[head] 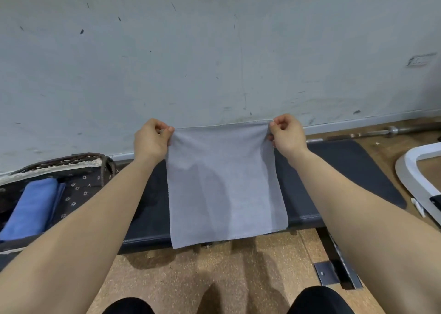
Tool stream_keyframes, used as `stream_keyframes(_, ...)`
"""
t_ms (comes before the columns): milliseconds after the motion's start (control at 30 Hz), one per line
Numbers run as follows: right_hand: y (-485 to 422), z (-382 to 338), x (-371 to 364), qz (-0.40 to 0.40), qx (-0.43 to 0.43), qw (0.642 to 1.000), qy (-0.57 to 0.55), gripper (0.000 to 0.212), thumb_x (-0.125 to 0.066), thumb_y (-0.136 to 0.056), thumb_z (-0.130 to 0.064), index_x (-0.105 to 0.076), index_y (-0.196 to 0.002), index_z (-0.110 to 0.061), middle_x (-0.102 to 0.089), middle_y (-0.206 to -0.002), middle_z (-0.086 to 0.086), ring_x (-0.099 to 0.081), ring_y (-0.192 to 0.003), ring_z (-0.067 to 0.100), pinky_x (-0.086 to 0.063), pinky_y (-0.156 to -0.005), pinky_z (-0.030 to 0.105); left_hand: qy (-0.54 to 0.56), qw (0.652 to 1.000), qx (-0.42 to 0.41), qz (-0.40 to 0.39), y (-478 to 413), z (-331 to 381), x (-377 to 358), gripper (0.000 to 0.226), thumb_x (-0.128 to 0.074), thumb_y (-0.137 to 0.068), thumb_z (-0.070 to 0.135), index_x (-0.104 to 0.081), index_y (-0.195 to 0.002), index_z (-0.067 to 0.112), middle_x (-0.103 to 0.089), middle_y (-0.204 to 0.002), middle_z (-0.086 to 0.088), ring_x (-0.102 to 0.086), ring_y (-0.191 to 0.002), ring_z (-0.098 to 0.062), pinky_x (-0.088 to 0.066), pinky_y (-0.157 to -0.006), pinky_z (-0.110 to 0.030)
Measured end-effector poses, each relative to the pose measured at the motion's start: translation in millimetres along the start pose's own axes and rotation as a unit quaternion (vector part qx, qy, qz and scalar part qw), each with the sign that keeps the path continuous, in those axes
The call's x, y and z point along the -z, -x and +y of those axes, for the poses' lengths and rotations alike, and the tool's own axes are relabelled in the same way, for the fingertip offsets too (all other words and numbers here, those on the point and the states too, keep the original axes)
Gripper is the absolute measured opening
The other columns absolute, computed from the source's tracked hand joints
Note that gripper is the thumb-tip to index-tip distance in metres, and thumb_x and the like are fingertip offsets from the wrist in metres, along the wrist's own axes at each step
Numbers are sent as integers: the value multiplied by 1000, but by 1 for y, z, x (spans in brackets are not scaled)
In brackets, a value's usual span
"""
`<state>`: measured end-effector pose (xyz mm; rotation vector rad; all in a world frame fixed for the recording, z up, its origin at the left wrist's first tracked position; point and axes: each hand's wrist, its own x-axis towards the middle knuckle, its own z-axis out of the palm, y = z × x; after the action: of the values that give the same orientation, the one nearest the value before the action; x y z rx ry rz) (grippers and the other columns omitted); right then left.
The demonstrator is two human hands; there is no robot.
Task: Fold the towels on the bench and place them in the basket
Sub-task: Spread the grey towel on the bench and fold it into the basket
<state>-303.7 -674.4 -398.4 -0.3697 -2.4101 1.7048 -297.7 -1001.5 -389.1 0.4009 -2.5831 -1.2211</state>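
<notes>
A grey towel (224,182) hangs flat in the air in front of the black padded bench (346,170). My left hand (151,139) pinches its upper left corner and my right hand (287,134) pinches its upper right corner, so the top edge is stretched level between them. The towel's lower edge hangs below the bench's front edge. At the left stands a wicker basket (71,161) with a dark flowered lining, and a folded blue towel (31,208) lies inside it.
A pale scuffed wall rises right behind the bench. A barbell (391,131) lies on the floor at the back right. A white frame (410,168) curves in at the right edge. Metal bench feet (334,273) rest on the cork floor near my knees.
</notes>
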Motion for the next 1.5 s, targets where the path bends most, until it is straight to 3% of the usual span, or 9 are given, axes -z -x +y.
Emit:
stream_keyframes(100,-9,-2,-6,0,-3,1000,-15,12,-60,-96,-23,-56,-85,-23,-68,-86,5,-70,-75,21,-59,-80,49,23,1000,-3,4,-10,-3,-3,16,-67,-91,32,-56,-79,30,-68,-91,-3,-68,-85,-26,-56,-85,-44)
stream_keyframes(267,-11,-2,-6,-15,-3,999,-36,9,-62,-94,-22,-60,-86,-20,-69,-88,5,-70,-78,22,-60,-80,46,23,1000,-7,10,-6,-5,-2,12,-64,-94,30,-59,-89,20,-69,-95,-3,-65,-86,-23,-50,-79,-32)
stream_keyframes(400,12,7,6,-37,-10,999,-6,4,-63,-96,-18,-62,-93,-15,-59,-74,3,-53,-52,16,-48,-52,24,1,1000,-2,-19,25,-28,-1,13,-64,-94,28,-61,-93,16,-65,-94,0,-60,-84,-21,-41,-73,-29)
stream_keyframes(633,64,37,15,-117,-102,982,-110,9,-54,-98,-7,-63,-98,-8,-69,-78,13,-63,-63,23,-57,-62,36,-42,997,-14,-61,81,-64,-3,11,-69,-91,30,-65,-91,19,-65,-88,7,-58,-79,-9,-42,-74,-27)
stream_keyframes(800,84,61,19,-95,-113,989,-20,23,-61,-97,-21,-66,-94,1,-68,-76,15,-63,-64,21,-57,-55,28,-90,989,-63,-102,106,-78,-2,8,-63,-95,28,-60,-90,23,-62,-94,4,-58,-83,-12,-42,-74,-28)
stream_keyframes(967,90,76,22,-96,-86,989,75,3,-69,-89,-9,-67,-91,-11,-71,-86,14,-72,-71,21,-61,-61,31,-161,969,-120,-142,122,-91,-4,8,-54,-100,27,-53,-95,21,-54,-101,5,-56,-86,-16,-44,-77,-32)
stream_keyframes(1133,97,90,23,-114,-26,974,196,7,-67,-93,-17,-64,-88,-21,-71,-80,3,-70,-72,18,-60,-68,36,-239,937,-190,-168,127,-99,-2,8,-49,-101,28,-46,-96,23,-45,-110,5,-57,-71,-23,-49,-70,-39)
stream_keyframes(1233,102,92,23,-122,11,965,233,7,-64,-95,-22,-62,-89,-25,-67,-82,-4,-64,-78,15,-47,-64,25,-295,916,-219,-160,130,-103,-3,10,-51,-101,26,-46,-97,19,-44,-116,2,-51,-59,-23,-44,-57,-35)
stream_keyframes(1500,106,94,26,-143,48,943,295,7,-62,-91,-31,-61,-84,-32,-63,-82,-10,-62,-77,14,-57,-69,42,-319,904,-236,-156,129,-109,1,11,-53,-99,29,-51,-97,19,-47,-119,3,-55,-66,-23,-46,-57,-35)
